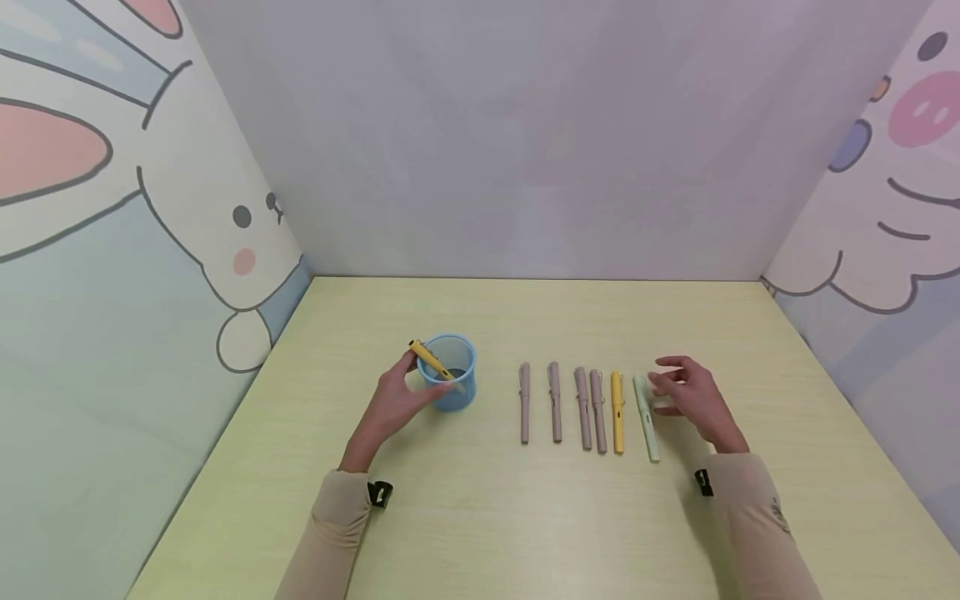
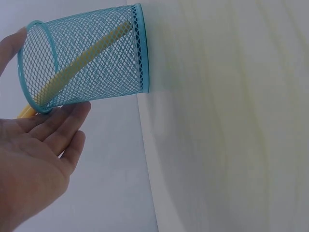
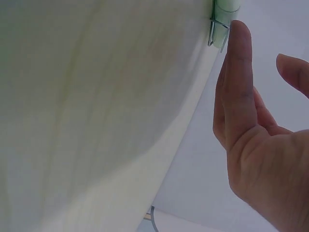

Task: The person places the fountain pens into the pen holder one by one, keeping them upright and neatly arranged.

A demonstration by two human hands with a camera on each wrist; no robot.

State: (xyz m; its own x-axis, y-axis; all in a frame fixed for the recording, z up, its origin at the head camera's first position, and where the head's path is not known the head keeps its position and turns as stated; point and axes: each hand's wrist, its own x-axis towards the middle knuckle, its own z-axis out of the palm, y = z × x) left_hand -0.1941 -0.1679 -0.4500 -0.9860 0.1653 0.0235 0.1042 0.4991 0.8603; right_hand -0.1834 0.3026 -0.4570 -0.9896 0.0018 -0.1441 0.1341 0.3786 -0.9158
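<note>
A blue mesh cup stands left of centre on the pale yellow table. A yellow pen leans inside it, its top sticking out over the rim. My left hand is against the cup's left side with straight fingers, right by the pen's top end. In the left wrist view the pen shows through the mesh cup beside my left hand. My right hand hovers, fingers relaxed, next to a pale green pen. One fingertip is at the green pen's clip.
A row of pens lies right of the cup: several mauve ones and a yellow one, then the green one. Cartoon-printed walls close in the table on the left, back and right.
</note>
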